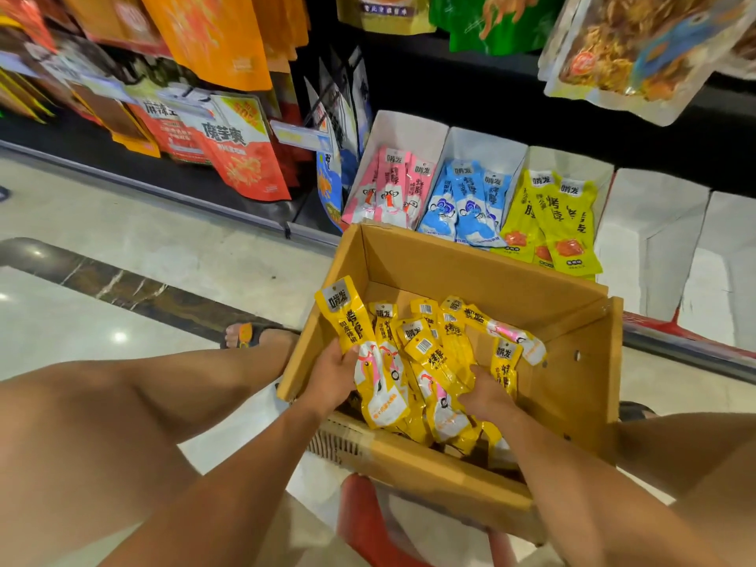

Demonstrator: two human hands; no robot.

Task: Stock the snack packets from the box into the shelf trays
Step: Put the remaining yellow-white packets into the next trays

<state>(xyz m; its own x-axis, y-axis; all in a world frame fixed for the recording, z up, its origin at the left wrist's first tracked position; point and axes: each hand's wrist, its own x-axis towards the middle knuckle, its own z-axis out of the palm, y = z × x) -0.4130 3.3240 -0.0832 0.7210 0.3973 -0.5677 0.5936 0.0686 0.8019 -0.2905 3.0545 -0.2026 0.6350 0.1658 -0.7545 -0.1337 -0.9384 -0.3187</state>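
Grips two yellow packets [347, 321] in curled left hand [331, 378] fingers inside one box [470, 263], about eight more loose there. Buries right hand [487, 396] fingers among them; grip unclear. Five trays [409, 128] behind.

The floor [122, 223] is pale polished stone, w/ a dark veined marble strip [122, 284] running diagonally across it. Small round light reflections [119, 336] sit on the floor at left. A black shelf unit [470, 88] fills the back; along its base runs a grey metal rail [143, 185], & at right a red edge strip [671, 333]. Orange and red bags [241, 153] hang in rows at left, green and clear bags [638, 55] at top right. A pale label holder [294, 135] sticks out btw. them. Bottom centre: a red plastic object [364, 521], partly hidden.
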